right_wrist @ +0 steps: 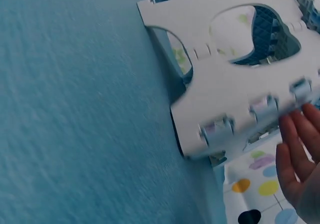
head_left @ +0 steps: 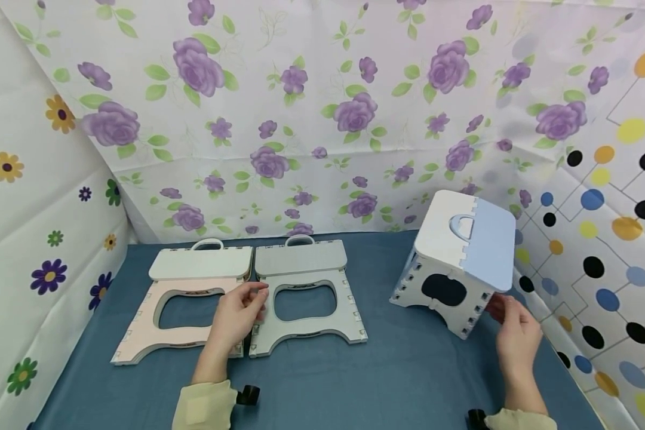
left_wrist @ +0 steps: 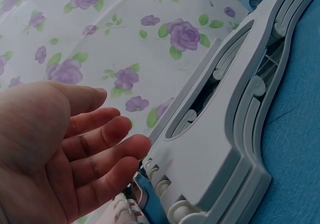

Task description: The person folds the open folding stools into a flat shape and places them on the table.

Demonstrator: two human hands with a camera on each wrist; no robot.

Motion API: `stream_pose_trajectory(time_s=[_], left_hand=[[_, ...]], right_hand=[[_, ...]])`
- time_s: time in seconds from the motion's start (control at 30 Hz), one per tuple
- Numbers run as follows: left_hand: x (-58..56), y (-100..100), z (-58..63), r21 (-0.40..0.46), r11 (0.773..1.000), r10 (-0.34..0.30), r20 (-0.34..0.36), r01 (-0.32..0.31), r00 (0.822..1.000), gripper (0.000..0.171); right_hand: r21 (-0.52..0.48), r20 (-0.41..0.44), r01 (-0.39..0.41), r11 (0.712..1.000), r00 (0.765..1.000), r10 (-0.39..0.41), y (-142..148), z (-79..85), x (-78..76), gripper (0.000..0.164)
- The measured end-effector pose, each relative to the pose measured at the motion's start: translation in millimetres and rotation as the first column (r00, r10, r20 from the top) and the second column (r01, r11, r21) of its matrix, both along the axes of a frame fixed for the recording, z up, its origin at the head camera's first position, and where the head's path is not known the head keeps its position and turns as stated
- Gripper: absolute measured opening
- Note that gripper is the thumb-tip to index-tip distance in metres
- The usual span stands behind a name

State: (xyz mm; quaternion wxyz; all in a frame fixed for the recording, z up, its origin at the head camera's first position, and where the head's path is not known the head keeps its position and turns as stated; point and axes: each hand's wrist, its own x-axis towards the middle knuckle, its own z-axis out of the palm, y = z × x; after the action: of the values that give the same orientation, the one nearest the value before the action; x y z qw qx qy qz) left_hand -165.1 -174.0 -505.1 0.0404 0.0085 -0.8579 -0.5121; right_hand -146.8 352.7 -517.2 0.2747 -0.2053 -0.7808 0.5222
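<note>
An unfolded folding step stool (head_left: 446, 263), white with a light blue half on top, stands on its legs at the right. My right hand (head_left: 518, 334) is at its right side, fingers extended; in the right wrist view the fingertips (right_wrist: 295, 119) are right at the edge of the white end panel (right_wrist: 220, 94). Two stools lie folded flat side by side: a pink and white one (head_left: 140, 316) on the left and a grey one (head_left: 309, 328). Over the seam between them hovers my left hand (head_left: 239, 313), its fingers loosely bent and nothing in them.
A blue cloth (head_left: 322, 394) covers the table. Behind it hangs a white sheet with purple roses (head_left: 355, 113). Patterned sheets also stand at the left side (head_left: 48, 275) and the right side (head_left: 591, 239), the right one close to my right hand.
</note>
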Motion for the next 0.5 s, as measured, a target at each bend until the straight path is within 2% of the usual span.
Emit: stream_pose_trajectory(time_s=[0.17, 0.27, 0.4, 0.5], left_hand=[[-1.2, 4.4, -0.6, 0.033, 0.999, -0.027, 0.004, 0.026, 1.0, 0.029], [-2.0, 7.2, -1.7, 0.031, 0.998, -0.049, -0.002, 0.049, 0.999, 0.03], [-1.9, 10.3, -2.6, 0.013, 0.998, -0.058, -0.005, 0.058, 0.998, 0.028], [-1.1, 11.7, -2.6, 0.009, 0.998, -0.055, -0.01, 0.055, 0.998, 0.028]], right_hand=[[0.074, -0.067, -0.122, 0.99, 0.99, 0.127, -5.1, -5.5, -3.5, 0.043], [0.018, -0.065, -0.102, 0.995, 0.993, 0.103, -1.0, -9.4, -10.7, 0.038], [-0.132, 0.019, -0.01, 0.991, 1.0, 0.013, 12.7, -10.0, -30.6, 0.036], [-0.165, 0.125, -0.021, 0.986, 0.991, 0.042, 27.2, -6.2, -53.3, 0.05]])
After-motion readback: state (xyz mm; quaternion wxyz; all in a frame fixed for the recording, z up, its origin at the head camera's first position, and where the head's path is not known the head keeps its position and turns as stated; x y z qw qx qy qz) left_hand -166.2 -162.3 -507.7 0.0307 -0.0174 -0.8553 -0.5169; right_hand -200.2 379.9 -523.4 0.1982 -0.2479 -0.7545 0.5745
